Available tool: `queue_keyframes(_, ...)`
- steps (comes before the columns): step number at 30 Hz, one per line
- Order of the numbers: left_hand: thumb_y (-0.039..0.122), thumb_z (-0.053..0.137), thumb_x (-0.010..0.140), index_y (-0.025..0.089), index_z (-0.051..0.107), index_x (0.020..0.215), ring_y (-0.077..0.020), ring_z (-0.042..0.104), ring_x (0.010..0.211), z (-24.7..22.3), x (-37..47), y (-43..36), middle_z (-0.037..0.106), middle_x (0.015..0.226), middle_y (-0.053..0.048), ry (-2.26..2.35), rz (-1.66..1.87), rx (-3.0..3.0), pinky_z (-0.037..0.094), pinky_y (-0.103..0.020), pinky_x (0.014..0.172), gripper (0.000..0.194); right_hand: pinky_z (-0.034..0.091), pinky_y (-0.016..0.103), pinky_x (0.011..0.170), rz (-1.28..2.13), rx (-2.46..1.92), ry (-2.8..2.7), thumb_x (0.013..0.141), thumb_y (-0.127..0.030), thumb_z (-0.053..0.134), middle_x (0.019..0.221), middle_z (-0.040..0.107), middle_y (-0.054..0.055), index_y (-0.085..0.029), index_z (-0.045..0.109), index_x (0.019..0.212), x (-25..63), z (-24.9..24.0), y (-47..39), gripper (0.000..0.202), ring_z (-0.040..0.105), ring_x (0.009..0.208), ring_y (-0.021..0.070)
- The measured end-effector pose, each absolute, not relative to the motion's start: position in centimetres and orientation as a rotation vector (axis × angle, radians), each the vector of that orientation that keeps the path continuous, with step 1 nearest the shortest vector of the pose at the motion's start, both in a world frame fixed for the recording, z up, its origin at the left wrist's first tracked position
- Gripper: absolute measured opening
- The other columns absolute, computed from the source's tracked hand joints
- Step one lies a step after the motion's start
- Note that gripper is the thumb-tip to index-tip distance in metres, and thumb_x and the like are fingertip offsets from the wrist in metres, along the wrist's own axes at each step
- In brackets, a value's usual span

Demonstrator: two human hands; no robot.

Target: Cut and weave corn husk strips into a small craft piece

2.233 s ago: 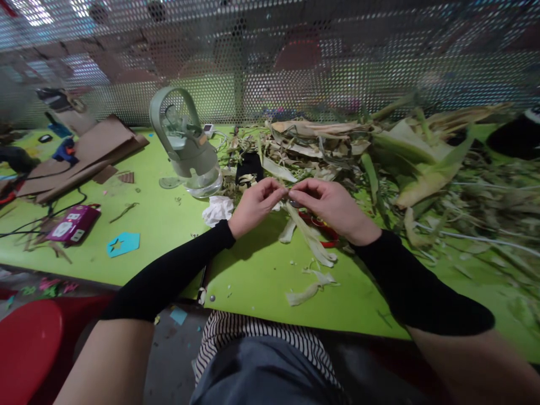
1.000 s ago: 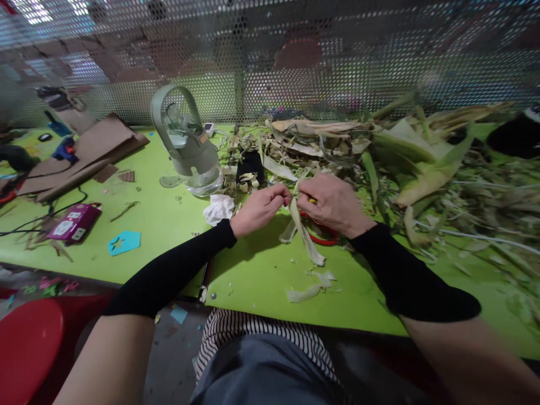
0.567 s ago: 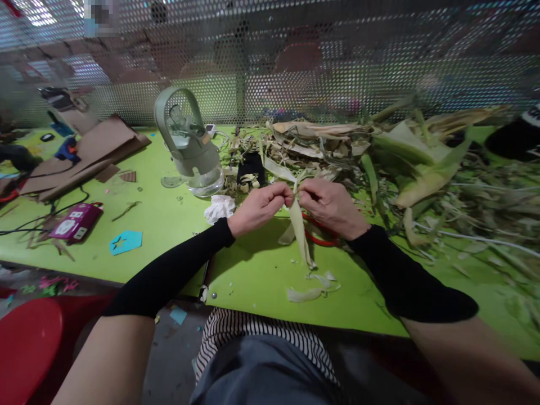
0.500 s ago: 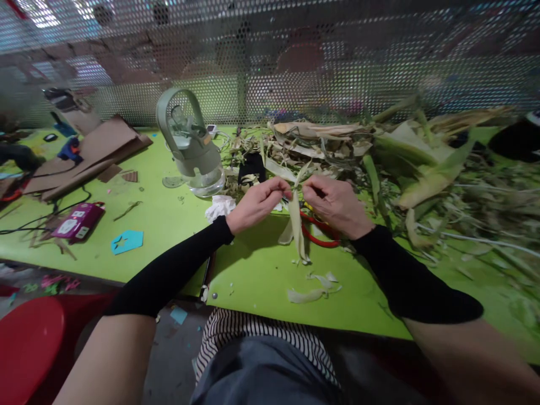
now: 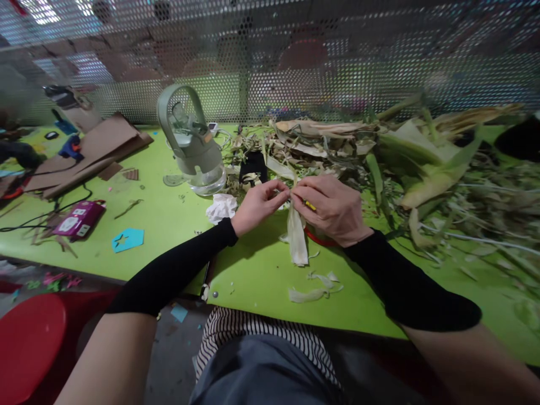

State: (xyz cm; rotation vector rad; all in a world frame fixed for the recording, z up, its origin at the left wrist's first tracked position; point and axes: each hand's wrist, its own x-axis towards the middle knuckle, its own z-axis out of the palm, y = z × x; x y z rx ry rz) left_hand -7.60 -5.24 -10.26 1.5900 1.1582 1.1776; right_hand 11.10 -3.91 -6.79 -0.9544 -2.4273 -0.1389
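Both hands meet over the green table, closed on a pale corn husk strip (image 5: 297,239) whose lower end hangs toward the near edge. My left hand (image 5: 260,206) pinches it at the knotted upper part, fingertips and thumb together. From the other side my right hand (image 5: 331,207) grips the same spot, its fingers curled and touching the left fingertips. A small yellow piece (image 5: 310,205) shows by the right fingers. Under the right hand lies a red looped handle (image 5: 321,241), partly hidden. Thin husk scraps (image 5: 312,293) lie nearer the table edge.
A green-handled bottle (image 5: 198,149) stands left of centre, with crumpled tissue (image 5: 221,208) nearby. Piled husks (image 5: 422,152) spread across the back and right. Further left are a purple box (image 5: 79,220), a blue paper pentagon (image 5: 127,240) and cardboard (image 5: 90,152). A red stool (image 5: 31,343) is below left.
My right hand has moved slightly left to meet the left fingertips, turning over the husk. The hanging husk now spreads flatter and wider, and more of the red handle is covered.
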Motion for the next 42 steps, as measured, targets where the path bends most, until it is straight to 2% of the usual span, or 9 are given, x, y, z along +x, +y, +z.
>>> queue_keyframes(4, 0.025, 0.066, 0.096, 0.016, 0.064, 0.086, -0.0076, 0.039, 0.057, -10.1, -7.4, -5.5, 0.052, 0.064, 0.006, 1.22, 1.155, 1.57, 0.03, -0.023, 0.057, 0.013, 0.053, 0.045, 0.088, -0.152, -0.866, -2.449, 0.103, -0.033, 0.05, 0.121, 0.077, 0.012, -0.026, 0.075, 0.099, 11.2, -7.3, -3.7, 0.025, 0.07, 0.099, 0.0299)
queue_keyframes(7, 0.029, 0.062, 0.099, 0.017, 0.064, 0.086, -0.0093, 0.044, 0.061, -9.7, -8.0, -5.2, 0.055, 0.067, 0.004, 1.276, 1.159, 1.631, 0.035, -0.024, 0.06, 0.018, 0.054, 0.047, 0.092, -0.153, -0.821, -2.323, 0.101, -0.028, 0.051, 0.12, 0.076, 0.013, -0.026, 0.073, 0.095, 11.3, -7.6, -3.4, 0.022, 0.07, 0.104, 0.0307)
queue_keyframes(12, 0.026, 0.075, 0.092, 0.018, 0.072, 0.088, -0.0188, 0.06, 0.097, -8.6, -9.8, -4.4, 0.066, 0.09, -0.004, 1.51, 1.319, 2.019, 0.045, -0.032, 0.086, 0.01, 0.054, 0.05, 0.097, -0.067, -0.849, -2.085, 0.099, -0.025, 0.055, 0.113, 0.074, 0.016, -0.025, 0.069, 0.092, 11.3, -7.6, -2.8, 0.016, 0.069, 0.109, 0.0323)
queue_keyframes(18, 0.026, 0.061, 0.101, 0.017, 0.067, 0.095, -0.0089, 0.053, 0.061, -8.0, -9.2, -5.1, 0.061, 0.068, 0.003, 1.358, 1.18, 1.639, 0.04, -0.024, 0.063, 0.012, 0.057, 0.045, 0.082, -0.138, -0.658, -2.071, 0.095, -0.021, 0.061, 0.097, 0.073, 0.008, -0.027, 0.067, 0.091, 10.9, -8.1, -2.3, 0.009, 0.07, 0.093, 0.028)
queue_keyframes(23, 0.023, 0.054, 0.104, 0.017, 0.054, 0.089, -0.0071, 0.062, 0.069, -7.8, -8.2, -5.5, 0.07, 0.08, 0.0, 1.165, 1.18, 1.187, 0.045, -0.021, 0.067, 0.016, 0.055, 0.049, 0.087, -0.38, -0.77, -2.134, 0.095, -0.021, 0.061, 0.111, 0.074, 0.009, -0.028, 0.066, 0.09, 11.1, -8.0, -2.8, 0.011, 0.068, 0.097, 0.0305)
queue_keyframes(28, 0.038, 0.059, 0.103, 0.014, 0.065, 0.083, -0.0071, 0.059, 0.071, -8.6, -7.8, -5.6, 0.067, 0.079, -0.001, 1.06, 1.009, 1.121, 0.046, -0.022, 0.071, 0.032, 0.053, 0.049, 0.091, -0.447, -0.782, -2.19, 0.097, -0.019, 0.06, 0.118, 0.075, 0.009, -0.028, 0.066, 0.09, 11.1, -8.0, -3.2, 0.013, 0.067, 0.104, 0.031)
queue_keyframes(32, 0.027, 0.068, 0.097, 0.016, 0.069, 0.101, -0.0058, 0.062, 0.073, -9.5, -6.8, -5.6, 0.07, 0.085, 0.001, 0.878, 1.102, 0.777, 0.049, -0.022, 0.078, 0.012, 0.052, 0.048, 0.093, -0.504, -0.712, -2.169, 0.097, -0.019, 0.061, 0.119, 0.075, 0.011, -0.025, 0.067, 0.092, 10.9, -8.2, -3.2, 0.01, 0.066, 0.107, 0.0314)
queue_keyframes(36, 0.018, 0.075, 0.089, 0.019, 0.067, 0.103, -0.0049, 0.061, 0.067, -9.7, -6.2, -5.7, 0.068, 0.081, 0.004, 0.81, 1.17, 0.619, 0.051, -0.022, 0.074, 0.015, 0.051, 0.048, 0.094, -0.512, -0.669, -2.15, 0.095, -0.018, 0.064, 0.12, 0.076, 0.011, -0.023, 0.066, 0.092, 10.5, -8.3, -3.4, 0.007, 0.066, 0.109, 0.0313)
queue_keyframes(42, 0.016, 0.074, 0.09, 0.018, 0.064, 0.1, -0.0079, 0.066, 0.072, -9.6, -6.3, -5.8, 0.07, 0.084, 0.003, 0.854, 1.285, 0.781, 0.049, -0.022, 0.07, 0.014, 0.051, 0.047, 0.094, -0.514, -0.682, -2.136, 0.094, -0.019, 0.064, 0.122, 0.076, 0.01, -0.023, 0.066, 0.088, 10.4, -8.3, -3.4, 0.008, 0.065, 0.11, 0.0301)
